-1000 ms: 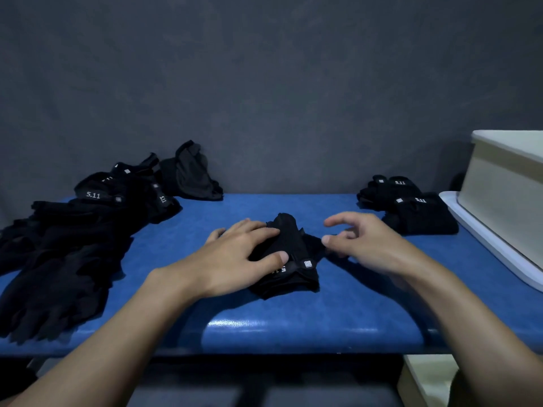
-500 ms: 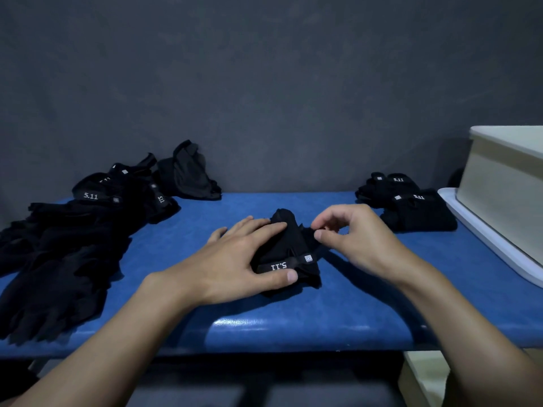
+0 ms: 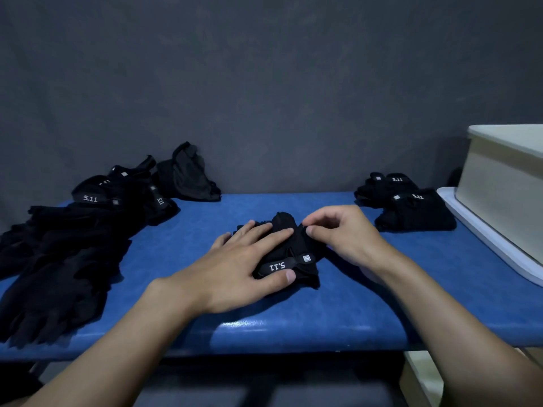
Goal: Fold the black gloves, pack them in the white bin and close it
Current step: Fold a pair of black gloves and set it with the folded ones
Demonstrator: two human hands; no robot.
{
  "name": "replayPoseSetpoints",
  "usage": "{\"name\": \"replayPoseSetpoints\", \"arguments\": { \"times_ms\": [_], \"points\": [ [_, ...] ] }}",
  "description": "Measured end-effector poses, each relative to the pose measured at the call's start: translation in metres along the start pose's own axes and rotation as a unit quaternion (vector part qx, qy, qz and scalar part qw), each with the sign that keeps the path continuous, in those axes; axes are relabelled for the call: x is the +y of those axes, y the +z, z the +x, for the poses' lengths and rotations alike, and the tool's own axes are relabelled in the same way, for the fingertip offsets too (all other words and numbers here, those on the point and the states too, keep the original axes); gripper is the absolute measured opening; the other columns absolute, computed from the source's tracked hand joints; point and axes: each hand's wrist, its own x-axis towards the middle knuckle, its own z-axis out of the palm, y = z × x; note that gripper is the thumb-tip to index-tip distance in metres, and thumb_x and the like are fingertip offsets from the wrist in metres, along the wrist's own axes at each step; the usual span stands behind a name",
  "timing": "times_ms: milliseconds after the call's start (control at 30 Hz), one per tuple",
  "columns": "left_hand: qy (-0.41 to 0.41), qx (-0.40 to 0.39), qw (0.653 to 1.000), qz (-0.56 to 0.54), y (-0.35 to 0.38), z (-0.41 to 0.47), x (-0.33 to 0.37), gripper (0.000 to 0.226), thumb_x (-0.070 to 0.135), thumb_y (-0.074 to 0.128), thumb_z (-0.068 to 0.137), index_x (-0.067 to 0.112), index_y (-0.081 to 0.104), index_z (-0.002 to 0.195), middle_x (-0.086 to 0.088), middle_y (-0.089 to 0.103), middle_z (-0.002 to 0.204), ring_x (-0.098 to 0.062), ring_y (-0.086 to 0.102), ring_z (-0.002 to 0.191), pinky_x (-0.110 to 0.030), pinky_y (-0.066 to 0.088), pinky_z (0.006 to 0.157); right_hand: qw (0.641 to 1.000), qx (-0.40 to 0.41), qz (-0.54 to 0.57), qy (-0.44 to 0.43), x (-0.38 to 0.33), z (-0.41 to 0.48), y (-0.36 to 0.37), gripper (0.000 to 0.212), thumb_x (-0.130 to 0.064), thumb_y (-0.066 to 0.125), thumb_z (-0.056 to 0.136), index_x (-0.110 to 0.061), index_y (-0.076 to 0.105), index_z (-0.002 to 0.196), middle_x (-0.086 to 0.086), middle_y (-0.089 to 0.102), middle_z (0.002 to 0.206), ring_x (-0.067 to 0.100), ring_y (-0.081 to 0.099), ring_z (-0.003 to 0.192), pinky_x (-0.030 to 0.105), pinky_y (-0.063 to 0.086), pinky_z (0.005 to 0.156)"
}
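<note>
Left hand point(image 3: 244, 268): laid flat, fingers spread, pressed on the folded glove point(image 3: 289, 254).
Right hand point(image 3: 343, 235): fingertips pinched on the glove's right edge.

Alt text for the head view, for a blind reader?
Left hand presses a folded black fabric glove onto a blue padded bench while the right hand pinches its edge. Unfolded gloves lie left, folded ones right.

Glossy blue padded bench top point(image 3: 338, 315) spanning the frame, set against a dark grey textured fabric backdrop point(image 3: 264, 83) behind.
</note>
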Motion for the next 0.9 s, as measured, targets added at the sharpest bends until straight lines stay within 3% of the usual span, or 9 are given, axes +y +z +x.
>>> {"name": "replayPoseSetpoints", "arguments": {
  "times_ms": [100, 200, 333, 467, 533, 633, 700, 900],
  "points": [
    [0.002, 0.002, 1.0, -0.006, -0.001, -0.002, -0.001, 0.086, 0.086, 0.018, 0.071, 0.058, -0.003, 0.149, 0.018, -0.001, 0.165, -0.004, -0.01, 0.151, -0.043, 0.002, 0.124, 0.999, 0.013, 0.034, -0.028, -0.005, -0.001, -0.002, 0.019, -0.001, 0.067, 0.087, -0.018, 0.073, 0.081, 0.006, 0.074, 0.084, 0.009, 0.064, 0.076, 0.025, 0.052, 0.076],
    [0.002, 0.002, 1.0, -0.006, -0.001, -0.002, -0.002, 0.086, 0.086, 0.018, 0.07, 0.057, -0.002, 0.149, 0.018, -0.001, 0.165, -0.003, -0.01, 0.15, -0.044, 0.003, 0.124, 0.998, 0.006, 0.057, -0.032, -0.008, -0.002, -0.007, 0.02, 0.0, 0.064, 0.089, -0.017, 0.073, 0.083, 0.002, 0.072, 0.08, 0.006, 0.063, 0.073, 0.019, 0.051, 0.071],
    [0.004, -0.007, 1.0, 0.003, 0.001, -0.002, -0.002, 0.086, 0.087, 0.018, 0.071, 0.057, -0.001, 0.149, 0.015, -0.001, 0.165, -0.005, -0.011, 0.151, -0.044, 0.002, 0.124, 1.0, -0.025, -0.007, 0.0, -0.001, -0.002, -0.01, 0.021, -0.002, 0.06, 0.092, -0.018, 0.073, 0.086, 0.004, 0.073, 0.086, 0.006, 0.061, 0.075, 0.02, 0.048, 0.071],
    [0.006, -0.007, 1.0, 0.015, 0.003, -0.002, -0.003, 0.087, 0.087, 0.021, 0.073, 0.054, 0.0, 0.151, 0.013, -0.001, 0.166, -0.006, -0.012, 0.151, -0.043, 0.003, 0.124, 0.995, -0.086, -0.036, 0.02, 0.004, -0.005, -0.016, 0.013, -0.013, 0.065, 0.092, -0.021, 0.072, 0.099, 0.008, 0.069, 0.085, 0.012, 0.058, 0.076, 0.025, 0.046, 0.075],
    [0.008, -0.008, 1.0, 0.015, 0.003, -0.002, -0.001, 0.083, 0.085, 0.024, 0.077, 0.055, 0.001, 0.151, 0.012, -0.001, 0.166, -0.007, -0.012, 0.151, -0.042, 0.003, 0.124, 0.993, -0.11, -0.035, 0.015, 0.007, -0.006, -0.018, 0.023, -0.009, 0.067, 0.09, -0.023, 0.071, 0.108, 0.005, 0.063, 0.082, 0.012, 0.057, 0.076, 0.026, 0.047, 0.08],
    [0.01, -0.016, 1.0, 0.014, 0.003, -0.003, 0.003, 0.072, 0.081, 0.028, 0.083, 0.059, 0.005, 0.148, 0.012, -0.001, 0.166, -0.008, -0.013, 0.151, -0.041, 0.002, 0.124, 0.993, -0.102, -0.048, 0.017, 0.011, -0.004, -0.017, 0.027, -0.008, 0.068, 0.089, -0.023, 0.072, 0.11, 0.003, 0.072, 0.099, 0.016, 0.067, 0.093, 0.03, 0.05, 0.093],
    [0.018, -0.008, 1.0, 0.024, 0.004, -0.003, 0.004, 0.073, 0.081, 0.018, 0.077, 0.062, 0.004, 0.147, 0.012, 0.001, 0.166, -0.009, -0.013, 0.151, -0.044, 0.0, 0.123, 0.995, -0.088, -0.033, 0.027, 0.01, -0.005, -0.017, 0.022, -0.009, 0.068, 0.09, -0.02, 0.073, 0.108, 0.003, 0.074, 0.104, 0.016, 0.069, 0.102, 0.029, 0.052, 0.096],
    [0.044, 0.071, 0.995, 0.05, 0.004, -0.003, 0.012, 0.066, 0.046, 0.018, 0.087, 0.043, 0.017, 0.153, 0.018, 0.02, 0.161, 0.0, 0.001, 0.15, -0.045, 0.0, 0.124, 0.992, -0.088, -0.076, 0.038, 0.012, -0.006, -0.027, 0.03, 0.001, 0.067, 0.086, -0.023, 0.069, 0.105, -0.003, 0.068, 0.08, 0.008, 0.062, 0.073, 0.025, 0.05, 0.083]
  ]
}}
